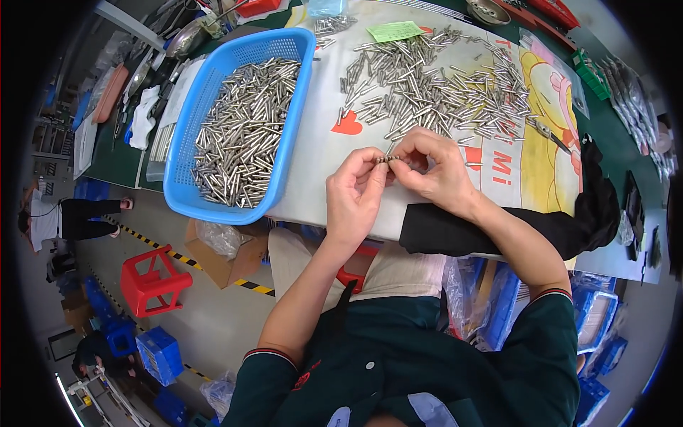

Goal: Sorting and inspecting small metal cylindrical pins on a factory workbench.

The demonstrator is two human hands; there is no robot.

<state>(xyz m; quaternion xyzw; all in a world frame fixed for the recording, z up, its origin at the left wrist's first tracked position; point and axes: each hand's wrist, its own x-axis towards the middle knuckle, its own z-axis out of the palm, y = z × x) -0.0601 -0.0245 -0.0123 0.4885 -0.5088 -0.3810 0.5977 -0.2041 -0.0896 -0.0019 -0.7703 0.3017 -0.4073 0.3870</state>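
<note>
My left hand [354,196] and my right hand [437,174] meet over the near edge of the table. Their thumbs and fingertips pinch several small metal pins [386,159], which look lined up side by side; fingers partly cover them. Just beyond the hands, a wide heap of slim silvery metal pins [420,89] is spread over a white printed cloth [320,153]. To the left stands a blue plastic basket [220,213], filled with many more metal pins [249,121] lying in all directions.
A black cloth [455,229] lies under my right forearm along the table edge. Pliers [551,135] rest right of the heap, and a green paper slip [395,31] lies behind it. A red stool [153,281] and a cardboard box [228,260] stand on the floor at left.
</note>
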